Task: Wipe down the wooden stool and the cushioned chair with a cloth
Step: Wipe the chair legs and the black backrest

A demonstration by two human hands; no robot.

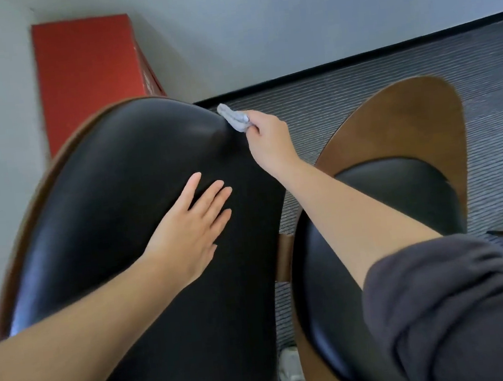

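Right grip (264, 137) pinched on cloth (233, 117) at chair (123, 173) edge; left grip (190, 231) flat, empty.

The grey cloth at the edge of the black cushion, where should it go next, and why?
Probably draw the cloth down along the right edge of the black cushion toward the body. The right hand pinches it at the cushion's far upper corner, so the edge below looks not yet covered in this stroke. The left hand lies flat on the cushion, apparently steadying the chair.
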